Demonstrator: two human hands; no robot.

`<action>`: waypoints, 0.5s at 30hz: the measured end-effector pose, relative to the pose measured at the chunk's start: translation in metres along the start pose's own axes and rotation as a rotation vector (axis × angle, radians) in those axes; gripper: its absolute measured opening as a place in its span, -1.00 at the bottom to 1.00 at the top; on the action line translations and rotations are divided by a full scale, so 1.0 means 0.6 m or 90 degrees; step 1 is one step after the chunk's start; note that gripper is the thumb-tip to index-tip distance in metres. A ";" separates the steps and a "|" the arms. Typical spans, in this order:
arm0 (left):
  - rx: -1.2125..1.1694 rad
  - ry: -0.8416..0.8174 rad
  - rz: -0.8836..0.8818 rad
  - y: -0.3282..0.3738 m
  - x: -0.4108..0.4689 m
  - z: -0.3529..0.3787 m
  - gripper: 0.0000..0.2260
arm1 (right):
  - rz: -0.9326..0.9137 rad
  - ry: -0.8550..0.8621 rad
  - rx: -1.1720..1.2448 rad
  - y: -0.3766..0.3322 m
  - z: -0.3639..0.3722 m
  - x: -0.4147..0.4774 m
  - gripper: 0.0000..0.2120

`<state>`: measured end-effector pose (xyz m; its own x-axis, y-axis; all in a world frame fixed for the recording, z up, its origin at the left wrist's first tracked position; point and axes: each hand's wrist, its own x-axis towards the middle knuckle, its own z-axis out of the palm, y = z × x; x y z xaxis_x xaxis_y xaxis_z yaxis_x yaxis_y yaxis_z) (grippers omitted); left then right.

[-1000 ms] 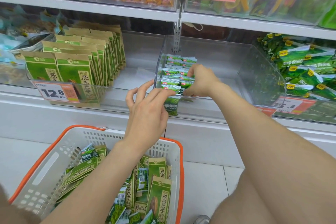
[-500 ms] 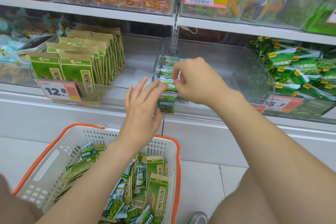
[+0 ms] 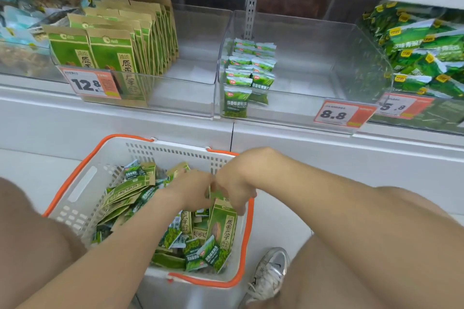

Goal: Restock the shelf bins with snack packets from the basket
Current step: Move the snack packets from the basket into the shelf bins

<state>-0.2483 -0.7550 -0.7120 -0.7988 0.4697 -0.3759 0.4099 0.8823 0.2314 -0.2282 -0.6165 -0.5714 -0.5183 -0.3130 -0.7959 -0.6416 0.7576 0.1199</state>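
A white basket with an orange rim (image 3: 75, 178) stands on the floor below the shelf. It holds mixed snack packets (image 3: 200, 251), small green ones and tall kraft-and-green ones. Both hands reach down into it, close together. My left hand (image 3: 190, 190) has its fingers buried among the packets, so what it holds is hidden. My right hand (image 3: 236, 183) is curled, and a small green packet (image 3: 215, 194) shows at its thumb. On the shelf, the clear middle bin (image 3: 313, 105) holds two short rows of small green packets (image 3: 241, 78) at its left side.
The left bin (image 3: 180, 105) holds upright tall kraft-and-green packets (image 3: 113, 57) behind a 12.8 tag. A bin of loose green bags (image 3: 426, 52) sits at the right. An 8.8 price tag (image 3: 336, 114) hangs on the middle bin. My shoe (image 3: 271, 273) is beside the basket.
Both hands have left the middle bin and dropped into the basket. The view has tilted down, showing more of the basket and floor.
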 end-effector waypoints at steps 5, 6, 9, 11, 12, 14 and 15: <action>-0.017 -0.270 0.000 0.013 -0.008 0.082 -0.71 | 0.004 0.007 -0.071 -0.021 0.009 0.013 -0.76; -0.016 -0.300 0.006 0.016 -0.009 0.097 -0.65 | 0.006 0.014 -0.072 -0.022 0.007 0.015 -0.78; -0.044 -0.315 0.013 0.018 -0.008 0.137 -0.53 | 0.013 0.024 -0.066 -0.021 -0.001 0.017 -0.80; -0.026 -0.283 0.013 0.020 -0.009 0.151 -0.57 | 0.014 0.030 -0.065 -0.017 -0.005 0.017 -0.77; -0.012 -0.268 0.013 0.021 -0.010 0.157 -0.62 | 0.017 0.031 -0.065 -0.015 -0.006 0.018 -0.77; -0.029 -0.256 0.005 0.018 -0.008 0.169 -0.73 | 0.021 0.040 -0.065 -0.012 -0.007 0.022 -0.80; -0.064 -0.257 -0.003 0.013 -0.005 0.175 -0.77 | 0.022 0.047 -0.066 -0.010 -0.008 0.024 -0.78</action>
<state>-0.1965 -0.7466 -0.8030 -0.5558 0.4577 -0.6940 0.3459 0.8864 0.3076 -0.2346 -0.6280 -0.5805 -0.5786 -0.3318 -0.7451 -0.6758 0.7065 0.2102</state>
